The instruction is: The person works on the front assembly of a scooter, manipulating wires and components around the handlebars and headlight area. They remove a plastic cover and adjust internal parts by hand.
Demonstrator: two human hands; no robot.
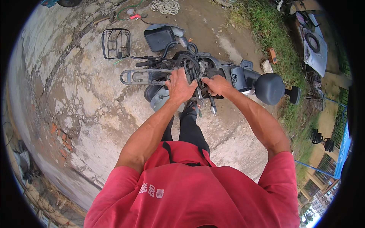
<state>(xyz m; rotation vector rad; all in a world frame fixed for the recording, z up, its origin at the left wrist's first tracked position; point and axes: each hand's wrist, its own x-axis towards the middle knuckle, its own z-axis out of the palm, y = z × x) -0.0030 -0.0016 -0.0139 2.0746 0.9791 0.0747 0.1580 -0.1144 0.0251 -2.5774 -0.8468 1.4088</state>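
A partly stripped scooter stands across in front of me, its front end to the left and its dark seat to the right. Black cables lie exposed at its middle. My left hand reaches into this part, fingers bent over the dark parts and thumb pointing right. Just to its right, my right hand is closed with thumb and forefinger together at the same opening. What either hand grips is too small or hidden to make out.
A black wire basket and a dark storage box lie beyond the scooter. A coiled rope is farther off. Grass and an orange brick border the right side. Broken bricks are on the cracked ground at left.
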